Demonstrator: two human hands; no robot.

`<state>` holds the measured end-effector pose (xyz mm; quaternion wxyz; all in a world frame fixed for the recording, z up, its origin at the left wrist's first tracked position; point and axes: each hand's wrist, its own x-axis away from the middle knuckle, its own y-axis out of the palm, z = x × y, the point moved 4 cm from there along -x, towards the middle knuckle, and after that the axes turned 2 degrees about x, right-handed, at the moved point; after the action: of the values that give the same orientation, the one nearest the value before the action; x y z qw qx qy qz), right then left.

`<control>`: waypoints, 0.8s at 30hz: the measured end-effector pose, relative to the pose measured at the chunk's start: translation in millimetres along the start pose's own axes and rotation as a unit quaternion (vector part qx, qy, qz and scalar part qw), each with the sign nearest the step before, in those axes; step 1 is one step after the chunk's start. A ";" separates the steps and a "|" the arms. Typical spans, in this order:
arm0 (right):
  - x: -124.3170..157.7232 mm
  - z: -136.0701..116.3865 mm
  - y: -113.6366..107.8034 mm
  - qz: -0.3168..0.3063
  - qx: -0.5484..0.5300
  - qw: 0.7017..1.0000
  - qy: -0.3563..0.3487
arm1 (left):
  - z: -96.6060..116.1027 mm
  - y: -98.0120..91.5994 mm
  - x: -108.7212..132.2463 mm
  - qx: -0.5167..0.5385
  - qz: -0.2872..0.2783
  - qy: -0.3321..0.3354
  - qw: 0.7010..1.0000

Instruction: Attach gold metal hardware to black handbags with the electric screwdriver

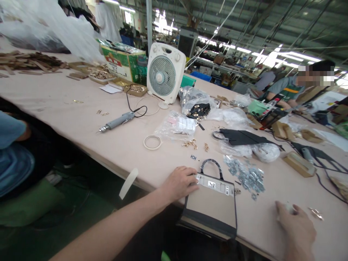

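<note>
A small handbag (pixel 210 208) with a beige panel, dark edges and a dark looped handle (pixel 212 163) lies at the table's front edge. Along its top runs a pale strip with several small metal plates. My left hand (pixel 181 183) grips the bag's upper left corner, its fingers curled over the edge. To the right of the bag, my right hand (pixel 297 226) is closed above the table, with something small and whitish between thumb and fingers; blur hides what it is. Gold-coloured metal pieces (pixel 316 214) lie beside it. A heap of silvery metal plates (pixel 248 175) lies beyond the bag.
A grey electric screwdriver (pixel 116 122) with a cord and a roll of tape (pixel 152 142) lie to the left. Farther back stand a white box fan (pixel 165 72), plastic bags (pixel 176 125) and black bag parts (pixel 247 137). A co-worker (pixel 292 87) sits across at the right.
</note>
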<state>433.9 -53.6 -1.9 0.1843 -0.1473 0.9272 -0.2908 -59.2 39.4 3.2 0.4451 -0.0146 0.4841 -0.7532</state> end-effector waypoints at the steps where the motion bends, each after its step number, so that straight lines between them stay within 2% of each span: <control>1: -0.9 -0.7 0.4 -0.010 0.026 0.999 0.016 | 0.1 0.8 -0.8 0.001 0.003 -0.006 1.000; 2: 1.3 -5.4 2.3 -0.024 0.025 0.999 0.030 | 0.2 1.4 -1.5 0.002 0.004 -0.011 1.000; 4: 14.7 -26.1 11.8 -0.052 -0.063 0.996 0.044 | 1.0 2.0 -2.6 0.004 0.005 -0.014 1.000; 5: 25.7 -40.8 20.1 -0.073 -0.161 0.983 0.056 | 1.4 2.1 -3.0 0.004 0.005 -0.013 1.000; 7: 54.0 -78.0 40.1 -0.118 -0.265 0.955 0.062 | 2.2 1.7 -3.3 0.003 0.007 -0.014 1.000; 9: 91.1 -121.8 67.7 -0.241 -0.420 0.868 0.108 | 2.4 1.1 -3.3 0.000 0.012 -0.019 1.000; 11: 131.5 -167.8 90.3 -0.345 -0.509 0.777 0.134 | 2.4 0.6 -3.3 -0.002 0.016 -0.022 1.000; 12: 150.1 -188.5 98.7 -0.371 -0.534 0.749 0.131 | 2.4 0.5 -3.4 -0.002 0.015 -0.021 1.000; 13: 167.5 -206.4 106.4 -0.390 -0.543 0.733 0.122 | 2.4 0.4 -3.5 -0.002 0.015 -0.020 1.000; 15: 195.0 -231.4 119.2 -0.385 -0.546 0.739 0.086 | 2.5 0.1 -4.0 -0.003 0.012 -0.017 1.000; 17: 215.8 -243.5 133.1 -0.393 -0.537 0.744 0.060 | 2.6 -0.7 -4.7 -0.006 0.011 -0.015 1.000; 20: 233.0 -244.6 152.2 -0.416 -0.513 0.749 0.044 | 2.5 -2.4 -5.6 -0.012 0.015 -0.015 1.000; 24: 238.4 -239.5 166.2 -0.442 -0.493 0.748 0.047 | 1.3 -2.0 -6.1 -0.015 0.013 -0.013 1.000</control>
<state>92.1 102.7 21.1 -0.1073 -0.5974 0.7801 0.1515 -56.2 43.0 7.8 0.4611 -0.0245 0.4895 -0.7397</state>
